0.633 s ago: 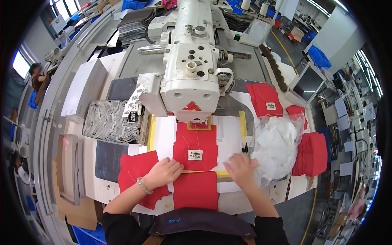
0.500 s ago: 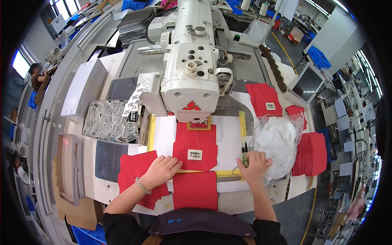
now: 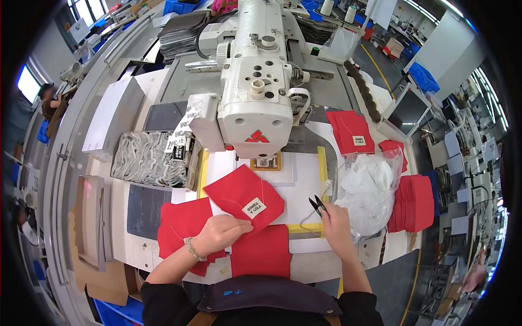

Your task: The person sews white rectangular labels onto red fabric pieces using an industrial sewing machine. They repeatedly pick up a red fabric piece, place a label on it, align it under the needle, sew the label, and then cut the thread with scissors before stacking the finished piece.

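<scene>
A red fabric piece [image 3: 234,187] with a pale sewn-on label [image 3: 254,208] lies tilted in front of the sewing machine [image 3: 253,122]. My left hand [image 3: 223,233] pinches its near edge, fingers closed. A loose thread trails from the piece near the label. My right hand [image 3: 338,225] is closed round small thread snips [image 3: 317,205], their dark blades apart and pointing up and left. These blades are clear of the fabric. Under the needle sits a yellow-edged clamp [image 3: 266,162]. Another red piece [image 3: 261,252] lies flat at the table's front, partly under the tilted one.
More red pieces [image 3: 182,214] lie beneath my left forearm. A box of bundled labels [image 3: 147,163] stands at the left. On the right are a clear bag of white scraps [image 3: 365,190] and a red stack [image 3: 417,204]. A labelled red piece [image 3: 348,130] lies behind the bag.
The labelled red piece has come out from under the machine's clamp toward me and turned, drawn by my left hand. The snips in my right hand now point up-left with blades apart.
</scene>
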`<state>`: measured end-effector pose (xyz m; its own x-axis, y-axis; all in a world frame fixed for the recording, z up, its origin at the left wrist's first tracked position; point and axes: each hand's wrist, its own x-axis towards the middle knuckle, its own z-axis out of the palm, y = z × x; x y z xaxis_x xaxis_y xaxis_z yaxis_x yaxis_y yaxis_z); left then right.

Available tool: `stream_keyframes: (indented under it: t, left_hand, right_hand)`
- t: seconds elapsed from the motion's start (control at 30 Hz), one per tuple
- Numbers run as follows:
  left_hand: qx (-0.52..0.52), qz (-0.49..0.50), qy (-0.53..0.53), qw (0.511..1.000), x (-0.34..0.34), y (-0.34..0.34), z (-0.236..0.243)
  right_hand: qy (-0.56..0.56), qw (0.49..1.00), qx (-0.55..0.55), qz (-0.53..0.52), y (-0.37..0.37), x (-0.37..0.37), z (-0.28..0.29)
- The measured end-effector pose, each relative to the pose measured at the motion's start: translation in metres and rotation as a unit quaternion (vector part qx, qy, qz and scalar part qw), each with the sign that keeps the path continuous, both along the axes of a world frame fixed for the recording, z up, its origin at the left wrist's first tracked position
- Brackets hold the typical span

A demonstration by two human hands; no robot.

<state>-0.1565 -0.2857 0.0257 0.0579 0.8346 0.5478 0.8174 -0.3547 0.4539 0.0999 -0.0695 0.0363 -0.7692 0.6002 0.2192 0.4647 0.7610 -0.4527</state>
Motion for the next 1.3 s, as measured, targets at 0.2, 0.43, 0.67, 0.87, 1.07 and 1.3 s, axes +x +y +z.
stream_keyframes:
  t: [0.2,0.43,0.67,0.87,1.07,1.3]
  left_hand:
    - [0.015,-0.015,0.169,0.985,0.032,-0.019,0.005]
    - [-0.004,0.0,0.203,0.979,0.044,-0.043,0.003]
    - [-0.016,0.014,0.201,0.979,0.043,-0.048,0.006]
    - [-0.009,0.022,0.196,0.98,0.043,-0.049,0.006]
    - [-0.028,0.046,0.179,0.982,0.035,-0.051,0.012]
    - [-0.068,0.337,-0.253,0.904,-0.024,-0.05,0.016]
  right_hand:
    - [0.082,0.967,-0.24,0.027,-0.003,-0.033,0.015]
    - [0.04,0.991,-0.017,0.13,-0.004,-0.079,0.022]
    - [0.018,0.908,0.31,0.282,0.006,-0.115,-0.016]
    - [0.027,0.908,0.284,0.308,0.0,-0.129,-0.028]
    - [0.076,0.913,0.268,0.298,0.002,-0.132,-0.041]
    - [0.037,0.938,0.26,0.225,0.014,-0.108,-0.03]
